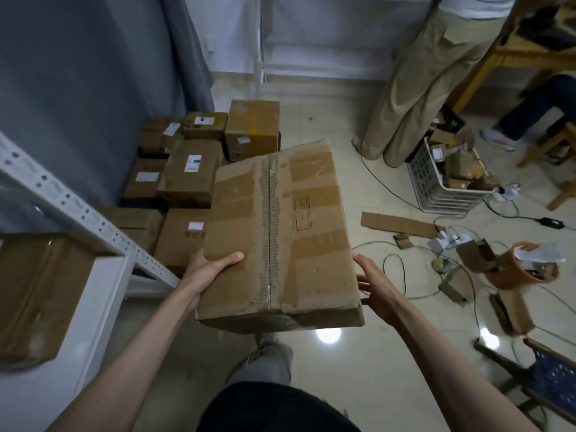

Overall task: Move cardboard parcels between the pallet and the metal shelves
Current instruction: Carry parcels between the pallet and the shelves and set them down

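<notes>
I carry a large worn cardboard parcel (280, 232) with a torn tape seam, held in the air in front of me. My left hand (208, 269) grips its near left corner, thumb lying on top and fingers under the side. My right hand (374, 285) presses against its near right side with fingers spread. Behind and left of it, several labelled parcels (190, 173) are stacked low on the floor; the pallet beneath them is hidden. The white metal shelf (81, 213) stands at my left with a brown parcel (37, 294) on it.
A person in beige trousers (414, 88) stands at the back right beside a white basket (436, 185) of small packages. Cables, cardboard scraps (399, 224), an orange pot (520, 269) and a blue chair (548, 378) litter the floor on the right. A grey curtain (78, 88) hangs at the left.
</notes>
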